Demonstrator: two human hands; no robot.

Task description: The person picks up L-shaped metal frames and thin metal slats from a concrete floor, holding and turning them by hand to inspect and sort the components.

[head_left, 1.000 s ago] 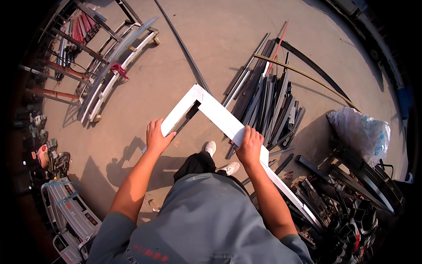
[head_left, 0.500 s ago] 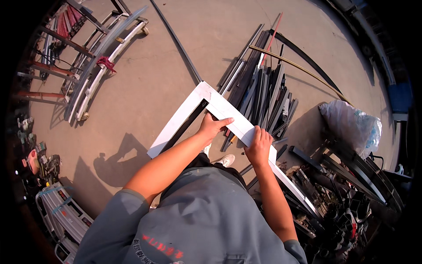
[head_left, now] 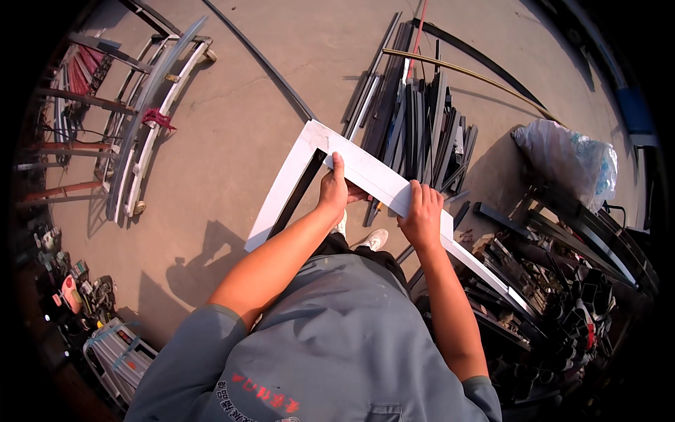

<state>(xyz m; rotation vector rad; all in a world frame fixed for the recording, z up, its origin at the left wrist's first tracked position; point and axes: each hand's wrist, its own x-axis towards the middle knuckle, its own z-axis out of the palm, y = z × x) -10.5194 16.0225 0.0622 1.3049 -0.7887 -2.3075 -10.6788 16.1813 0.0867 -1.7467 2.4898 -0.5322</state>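
Observation:
In front of my body is a white L-shaped frame (head_left: 373,169), its corner pointing away from me and a dark inner edge along its left limb. My left hand (head_left: 335,188) is closed around the right limb close to the corner, thumb on the top face and fingers underneath. Farther along the same limb, my right hand (head_left: 423,218) grips it, the fingers bent over the far edge. From beside the right hand, a thinner white strip (head_left: 485,273) runs off to the lower right; how it meets the frame is unclear. A long dark bar (head_left: 264,65) stretches from the corner toward the upper left.
Dark metal profiles (head_left: 415,130) lie piled on the ground ahead, crossed by a gold-coloured bar (head_left: 464,70). A stuffed plastic bag (head_left: 569,158) and heaped scrap (head_left: 562,316) are at right. At left stand a metal rack (head_left: 140,141) and a folded ladder (head_left: 119,359).
My left hand has shifted along the limb toward the corner, and its thumb now points away from me. The right hand keeps its grip. The whole view has shifted slightly.

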